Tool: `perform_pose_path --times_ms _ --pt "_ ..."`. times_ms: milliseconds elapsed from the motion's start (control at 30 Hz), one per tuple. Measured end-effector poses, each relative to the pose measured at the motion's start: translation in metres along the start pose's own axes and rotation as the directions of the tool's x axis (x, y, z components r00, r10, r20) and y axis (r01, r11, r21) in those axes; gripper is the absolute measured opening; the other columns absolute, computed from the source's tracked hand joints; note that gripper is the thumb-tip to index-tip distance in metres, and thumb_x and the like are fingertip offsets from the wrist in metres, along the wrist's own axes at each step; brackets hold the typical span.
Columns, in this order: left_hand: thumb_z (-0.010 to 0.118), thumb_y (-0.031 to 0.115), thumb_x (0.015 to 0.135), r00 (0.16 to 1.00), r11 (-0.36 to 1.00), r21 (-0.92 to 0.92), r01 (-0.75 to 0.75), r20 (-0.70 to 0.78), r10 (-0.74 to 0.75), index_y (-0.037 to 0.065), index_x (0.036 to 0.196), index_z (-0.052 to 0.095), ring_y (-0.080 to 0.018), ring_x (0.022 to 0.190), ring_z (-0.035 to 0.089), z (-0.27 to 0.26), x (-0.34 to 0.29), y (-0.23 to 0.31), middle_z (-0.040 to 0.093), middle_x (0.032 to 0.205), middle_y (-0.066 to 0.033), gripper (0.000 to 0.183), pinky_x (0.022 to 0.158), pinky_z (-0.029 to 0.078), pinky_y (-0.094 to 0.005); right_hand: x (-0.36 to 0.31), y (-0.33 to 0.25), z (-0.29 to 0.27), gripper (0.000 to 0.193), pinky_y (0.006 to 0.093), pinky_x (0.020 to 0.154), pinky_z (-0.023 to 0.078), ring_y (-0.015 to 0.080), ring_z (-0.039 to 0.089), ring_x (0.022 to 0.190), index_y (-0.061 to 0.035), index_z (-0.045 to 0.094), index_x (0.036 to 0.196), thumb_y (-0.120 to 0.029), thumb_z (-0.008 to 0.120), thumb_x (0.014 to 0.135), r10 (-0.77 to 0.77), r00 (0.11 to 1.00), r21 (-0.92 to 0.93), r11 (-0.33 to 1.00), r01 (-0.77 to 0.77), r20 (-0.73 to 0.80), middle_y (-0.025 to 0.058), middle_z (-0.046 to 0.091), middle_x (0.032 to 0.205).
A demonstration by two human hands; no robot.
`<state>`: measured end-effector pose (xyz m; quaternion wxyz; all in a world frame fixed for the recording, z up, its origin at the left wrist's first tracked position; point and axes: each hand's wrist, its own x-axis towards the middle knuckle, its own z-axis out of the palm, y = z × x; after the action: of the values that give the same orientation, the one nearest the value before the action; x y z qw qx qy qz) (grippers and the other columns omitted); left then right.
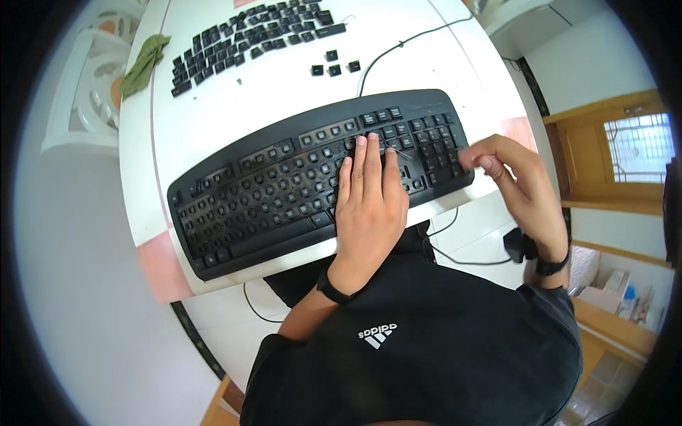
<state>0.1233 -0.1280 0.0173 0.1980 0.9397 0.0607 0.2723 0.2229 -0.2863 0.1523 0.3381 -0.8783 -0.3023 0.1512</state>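
A black keyboard lies slanted across the table in front of me. Most of its main block is stripped down to bare key sockets, while keycaps still sit on the number pad and beside it. My left hand rests flat on the keyboard right of its middle, fingers stretched out. A thin wire shows by its fingertips. At the keyboard's right edge, my right hand is closed, its fingers curled beside the number pad. The fingertips are slightly blurred, and anything between them is hidden.
Loose black keycaps lie in rows at the far side of the white table, with several more set apart. A green cloth lies at the far left. A black cable runs behind the keyboard. White chairs stand left.
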Motion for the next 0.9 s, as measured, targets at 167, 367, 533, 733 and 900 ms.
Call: perform_pose_path --times_ms 167,367,533,733,900 --pt "0.059 0.003 0.086 0.998 0.985 -0.165 -0.05 -0.055 0.041 -0.001 0.111 0.066 -0.0377 0.131 0.053 -0.006 0.0 -0.002 0.057 0.133 -0.021 0.027 0.11 0.04 -0.0521 -0.026 0.026 0.057 0.04 0.0398 0.097 0.048 0.0305 0.058 0.114 -0.0075 0.067 0.12 0.004 0.068 0.082 -0.131 0.908 -0.155 0.985 0.074 -0.398 0.0117 0.063 0.125" --pt "0.056 -0.002 0.086 0.998 0.995 -0.102 -0.009 -0.058 0.003 0.001 0.108 0.067 -0.038 0.128 0.054 -0.033 -0.011 -0.016 0.058 0.131 -0.0182 0.024 0.11 0.038 -0.0532 0.007 0.045 0.11 0.025 0.0399 0.091 0.046 0.0299 0.057 0.106 -0.0057 0.071 0.098 -0.015 0.081 0.077 -0.314 0.802 -0.307 0.936 0.171 -0.508 0.0083 0.064 0.108" --pt "0.056 -0.002 0.087 0.998 0.999 0.034 0.032 -0.059 -0.03 0.001 0.107 0.067 -0.0353 0.13 0.052 -0.038 -0.023 -0.033 0.058 0.132 -0.0167 0.023 0.111 0.037 -0.0533 0.019 0.043 0.122 0.015 0.0379 0.082 0.044 0.0255 0.056 0.093 -0.0076 0.069 0.09 -0.011 0.078 0.079 -0.351 0.774 -0.3 0.929 0.216 -0.527 0.004 0.062 0.093" --pt "0.06 0.0 0.085 0.998 0.997 0.028 -0.069 -0.004 0.069 0.001 0.114 0.068 -0.0349 0.126 0.056 -0.028 -0.015 -0.023 0.061 0.129 -0.0164 0.03 0.11 0.039 -0.0521 0.023 0.046 0.125 0.01 0.0371 0.076 0.041 0.0244 0.054 0.084 -0.008 0.065 0.086 -0.008 0.074 0.082 -0.387 0.749 -0.354 0.91 0.216 -0.538 0.0031 0.059 0.085" --pt "0.064 0.009 0.083 0.987 0.984 0.082 -0.156 0.05 0.152 0.003 0.118 0.068 -0.0332 0.125 0.057 -0.011 -0.004 -0.008 0.061 0.132 -0.0158 0.036 0.107 0.041 -0.0493 0.028 0.048 0.123 0.011 0.0366 0.077 0.041 0.0242 0.053 0.083 -0.0084 0.06 0.083 -0.006 0.071 0.08 -0.412 0.754 -0.395 0.892 0.219 -0.512 0.0036 0.056 0.082"
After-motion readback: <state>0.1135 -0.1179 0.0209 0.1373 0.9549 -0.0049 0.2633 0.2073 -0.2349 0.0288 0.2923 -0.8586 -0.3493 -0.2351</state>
